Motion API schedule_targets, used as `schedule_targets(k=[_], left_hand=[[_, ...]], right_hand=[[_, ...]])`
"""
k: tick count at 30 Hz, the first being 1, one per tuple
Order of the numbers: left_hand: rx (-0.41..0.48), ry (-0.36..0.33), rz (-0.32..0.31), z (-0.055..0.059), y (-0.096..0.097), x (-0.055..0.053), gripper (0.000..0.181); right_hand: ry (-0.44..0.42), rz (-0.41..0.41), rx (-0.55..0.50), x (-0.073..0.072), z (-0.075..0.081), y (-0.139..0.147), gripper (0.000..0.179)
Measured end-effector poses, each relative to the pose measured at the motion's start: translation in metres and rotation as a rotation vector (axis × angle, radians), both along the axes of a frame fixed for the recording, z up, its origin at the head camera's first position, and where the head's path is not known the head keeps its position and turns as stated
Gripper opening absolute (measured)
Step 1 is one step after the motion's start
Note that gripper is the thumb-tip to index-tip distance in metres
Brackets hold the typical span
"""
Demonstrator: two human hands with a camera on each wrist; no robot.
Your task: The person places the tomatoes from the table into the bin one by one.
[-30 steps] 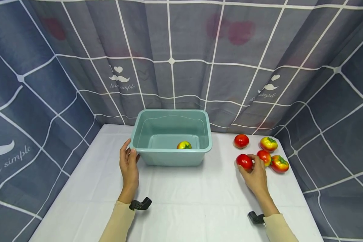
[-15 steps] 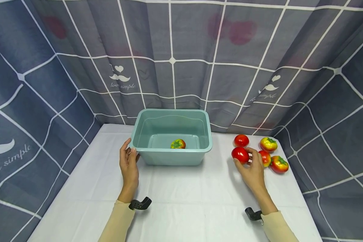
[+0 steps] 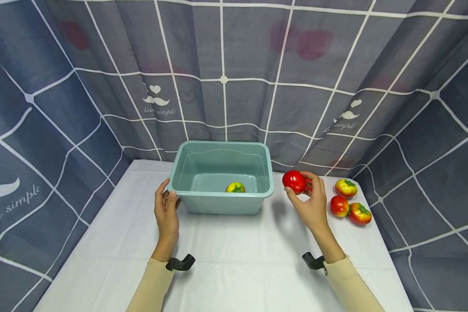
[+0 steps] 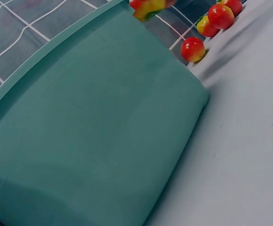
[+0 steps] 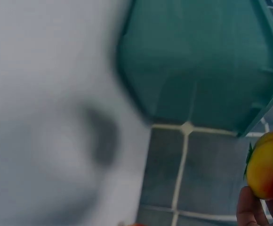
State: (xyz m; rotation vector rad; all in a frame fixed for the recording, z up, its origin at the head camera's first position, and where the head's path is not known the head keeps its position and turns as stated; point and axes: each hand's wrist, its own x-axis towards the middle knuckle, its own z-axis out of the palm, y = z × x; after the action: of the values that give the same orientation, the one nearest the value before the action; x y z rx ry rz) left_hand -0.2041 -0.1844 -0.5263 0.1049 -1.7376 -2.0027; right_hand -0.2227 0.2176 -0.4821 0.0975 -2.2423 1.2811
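Note:
My right hand pinches a glossy red tomato between thumb and fingers, in the air just right of the bin. In the right wrist view this tomato shows a yellow side and a green leafy top. My left hand grips the front left corner of the teal bin, its thumb at the rim. Another tomato, yellow-green on top, lies inside the bin near the front wall, which hides its lower part. The left wrist view is mostly filled by the bin's outer wall.
Several more tomatoes lie on the right of the white-covered table, one half hidden behind my right hand. A dark checked curtain stands close behind the bin and along both sides.
My right hand has lifted the tomato off the table and carried it left and away from me towards the bin. The tomato in the bin has rolled slightly; my left hand stays put.

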Motion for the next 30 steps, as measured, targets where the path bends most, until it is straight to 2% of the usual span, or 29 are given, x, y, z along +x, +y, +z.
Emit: schedule_targets(k=[6,16,30], left_hand=[[0.006,-0.003,-0.005,-0.001,-0.001,0.001,0.047],[0.001,-0.009,-0.007,-0.001,-0.002,0.0,0.047],[-0.006,-0.013,0.008,0.001,-0.003,0.001,0.047]], right_hand=[[0.053,0.062,-0.02,-0.013,0.019,-0.025,0.068],[0.037,0.192,0.054,-0.035,0.039,-0.058,0.063],[0.039,0.375,0.38,-0.074,0.049,-0.072,0.061]])
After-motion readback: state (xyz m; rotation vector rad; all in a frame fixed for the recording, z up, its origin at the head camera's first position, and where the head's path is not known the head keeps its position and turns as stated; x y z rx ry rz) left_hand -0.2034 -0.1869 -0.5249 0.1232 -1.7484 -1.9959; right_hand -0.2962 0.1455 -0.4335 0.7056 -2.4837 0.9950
